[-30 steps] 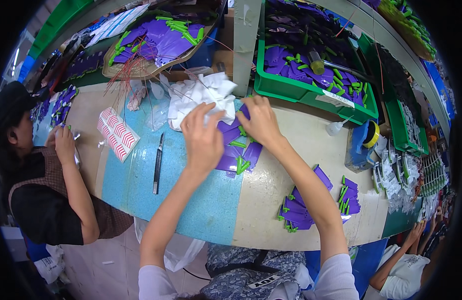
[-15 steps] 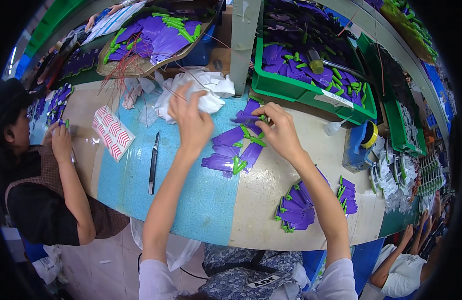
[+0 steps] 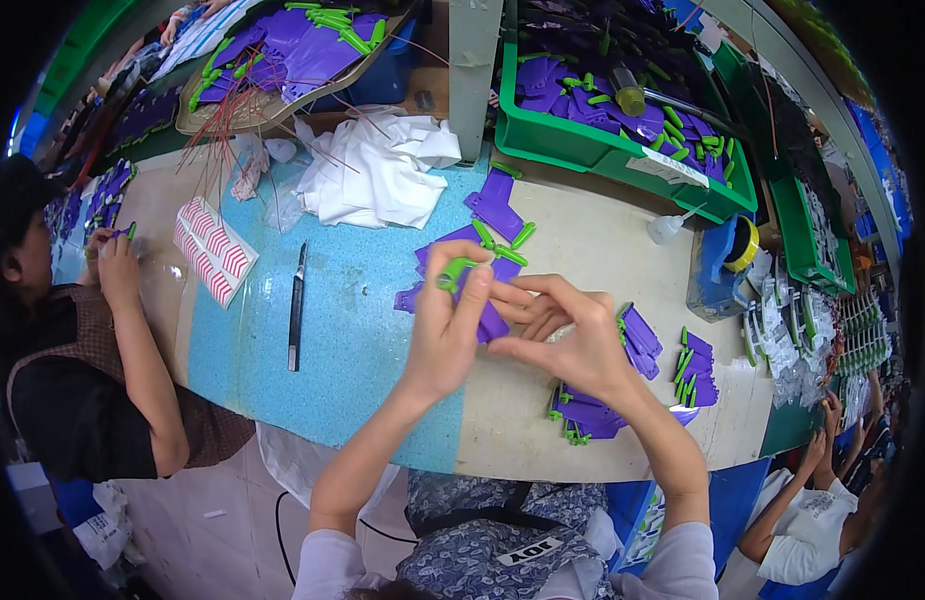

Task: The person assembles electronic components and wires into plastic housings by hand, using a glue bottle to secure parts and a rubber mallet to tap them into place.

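Observation:
My left hand (image 3: 444, 335) is closed around a flat purple plastic part with a green end piece (image 3: 452, 275), the green end sticking up past the thumb. At the part's purple lower end (image 3: 492, 322), my right hand (image 3: 579, 338) meets it with curled fingers and thumb; the fingers hide much of it. Just beyond my hands, loose purple parts with green ends (image 3: 495, 205) lie on the table, partly covered by my left hand. To the right of my right forearm, similar parts are fanned out in a stack (image 3: 642, 343).
A black craft knife (image 3: 297, 310) and a red-and-white striped card (image 3: 214, 250) lie on the left. White cloth (image 3: 377, 170) sits behind. A green crate (image 3: 602, 150) of parts, a small white bottle (image 3: 666, 229) and yellow tape (image 3: 744, 245) stand right. A co-worker (image 3: 92, 380) sits left.
My left hand has come down and right from the cloth to grip the purple part. My right hand has drawn back toward me from the loose pile. The view has shifted slightly.

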A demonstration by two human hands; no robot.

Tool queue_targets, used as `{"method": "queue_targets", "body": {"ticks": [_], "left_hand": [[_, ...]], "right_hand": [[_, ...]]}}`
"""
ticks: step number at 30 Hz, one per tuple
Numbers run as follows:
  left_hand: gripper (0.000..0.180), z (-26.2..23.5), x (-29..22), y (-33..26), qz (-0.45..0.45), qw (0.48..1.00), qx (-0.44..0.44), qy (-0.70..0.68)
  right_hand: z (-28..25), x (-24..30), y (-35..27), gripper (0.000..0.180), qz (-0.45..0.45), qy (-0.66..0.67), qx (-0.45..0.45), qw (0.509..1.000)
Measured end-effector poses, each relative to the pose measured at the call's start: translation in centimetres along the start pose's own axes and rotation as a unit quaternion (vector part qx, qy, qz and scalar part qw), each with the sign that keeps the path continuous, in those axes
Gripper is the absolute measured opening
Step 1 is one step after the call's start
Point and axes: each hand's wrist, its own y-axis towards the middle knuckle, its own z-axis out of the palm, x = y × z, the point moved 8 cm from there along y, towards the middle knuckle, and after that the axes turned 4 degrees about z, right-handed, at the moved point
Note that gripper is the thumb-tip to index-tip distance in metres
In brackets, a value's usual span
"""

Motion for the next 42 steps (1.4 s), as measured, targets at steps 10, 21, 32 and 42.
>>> {"method": "queue_targets", "body": {"ticks": [10,21,32,42], "left_hand": [[0.025,-3.8,1.0,4.0,0.028,0.839,-0.018,0.543],[0.033,-4.8,2.7,5.7,-0.151,0.985,-0.022,0.081],[0.042,0.1,1.5,2.3,-0.083,0.995,-0.05,0.022],[0.034,0.1,3.3,10.7,0.178,0.756,-0.024,0.63]], "right_hand": [[-3.1,-3.6,6.3,0.014,-0.111,-0.243,-0.25,0.931],[-6.2,-5.8,4.9,0.04,0.036,-0.251,-0.186,0.949],[-3.3,1.9,1.0,0.043,-0.262,-0.235,-0.12,0.928],[-9.2,-1.9,-1.0,0.01,-0.109,-0.221,-0.297,0.923]]}}
